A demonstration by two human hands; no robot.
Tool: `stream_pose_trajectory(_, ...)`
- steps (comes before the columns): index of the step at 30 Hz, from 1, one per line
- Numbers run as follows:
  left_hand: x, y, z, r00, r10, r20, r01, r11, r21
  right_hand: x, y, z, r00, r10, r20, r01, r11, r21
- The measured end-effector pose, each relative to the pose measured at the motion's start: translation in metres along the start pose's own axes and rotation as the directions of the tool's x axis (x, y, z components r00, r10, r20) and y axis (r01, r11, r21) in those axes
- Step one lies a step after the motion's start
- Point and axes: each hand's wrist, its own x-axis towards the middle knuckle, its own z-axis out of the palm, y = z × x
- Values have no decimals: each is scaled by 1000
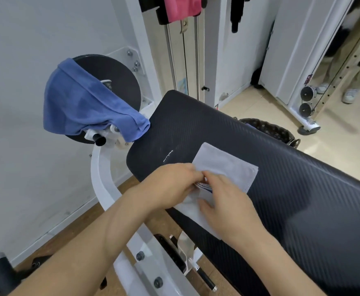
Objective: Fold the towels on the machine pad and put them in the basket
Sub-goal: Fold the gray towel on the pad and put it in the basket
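Grey towel lies part-folded on the black machine pad, near the front edge of that surface. Left hand and right hand meet over it, fingers of both pinching its layered edge. Blue towel drapes a black disc by the white wall; the basket sits behind the pad.
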Motion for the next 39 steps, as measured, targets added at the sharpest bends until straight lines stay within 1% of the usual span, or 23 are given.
stream_pose_trajectory(2, 14, -3, -5, 997, -63, -41, 57, 988, -144, 7, 10, 0, 990, 58, -127, -67, 995, -73)
stream_pose_trajectory(4, 24, -11, -7, 981, -178, -74, 144, 931, -337, 14, 23, -1, 982, 95, -163, -109, 991, -81)
stream_pose_trajectory(7, 34, -24, -4, 950, -311, -35, 227, 764, -604, 21, 37, -2, 971, 86, -222, -116, 986, -123)
stream_pose_trajectory(9, 40, -28, 0, 932, -363, 2, 238, 608, -758, 25, 42, -3, 964, 80, -255, -119, 982, -143)
stream_pose_trajectory(11, 48, -25, 3, 913, -406, 29, 236, 472, -849, 31, 46, -5, 958, 85, -274, -139, 973, -182)
stream_pose_trajectory(12, 53, -24, 6, 905, -425, 28, 234, 443, -865, 34, 48, -5, 951, 74, -301, -140, 969, -202)
stream_pose_trajectory(13, 57, -21, 9, 895, -445, 16, 232, 436, -869, 37, 50, -6, 942, 66, -328, -146, 963, -226)
stream_pose_trajectory(14, 61, -20, 13, 883, -470, -9, 230, 450, -863, 39, 51, -6, 934, 64, -350, -159, 956, -247)
stream_pose_trajectory(17, 71, -17, 24, 834, -539, -115, 218, 514, -830, 45, 54, -6, 928, 111, -356, -218, 936, -276)
stream_pose_trajectory(21, 74, -10, 34, 792, -564, -235, 215, 617, -757, 47, 58, -6, 921, 125, -368, -237, 931, -277)
stream_pose_trajectory(23, 75, -5, 39, 774, -560, -296, 218, 674, -705, 47, 59, -9, 929, 147, -339, -231, 947, -224)
stream_pose_trajectory(25, 76, -2, 44, 746, -558, -363, 245, 737, -630, 45, 60, -10, 922, 138, -362, -217, 958, -186)
stream_pose_trajectory(28, 79, 4, 52, 725, -533, -437, 275, 805, -526, 46, 61, -8, 896, 135, -424, -224, 960, -169)
stream_pose_trajectory(29, 78, 5, 54, 708, -531, -466, 283, 818, -501, 46, 61, -8, 892, 140, -431, -233, 958, -170)
stream_pose_trajectory(30, 77, 6, 53, 678, -513, -527, 287, 844, -453, 46, 63, -6, 889, 140, -437, -239, 954, -182)
stream_pose_trajectory(31, 74, 7, 52, 643, -461, -612, 278, 885, -374, 46, 64, -6, 886, 139, -441, -244, 951, -190)
stream_pose_trajectory(32, 71, 8, 51, 617, -371, -694, 249, 929, -275, 46, 64, -7, 884, 142, -445, -248, 950, -190)
stream_pose_trajectory(33, 68, 9, 52, 619, -260, -741, 192, 965, -178, 45, 65, -7, 885, 152, -441, -254, 950, -182)
stream_pose_trajectory(34, 64, 10, 56, 655, -165, -737, 125, 986, -109, 45, 64, -8, 888, 172, -427, -263, 951, -164)
stream_pose_trajectory(35, 60, 13, 63, 713, -111, -692, 81, 994, -76, 44, 64, -10, 896, 196, -399, -272, 952, -142)
stream_pose_trajectory(37, 54, 20, 79, 847, -107, -520, 93, 994, -54, 45, 63, -14, 906, 225, -359, -277, 956, -101)
stream_pose_trajectory(38, 53, 23, 86, 884, -132, -448, 126, 991, -45, 43, 62, -17, 908, 213, -361, -263, 960, -95)
stream_pose_trajectory(39, 54, 24, 90, 903, -163, -398, 159, 986, -42, 41, 61, -19, 905, 175, -389, -233, 966, -108)
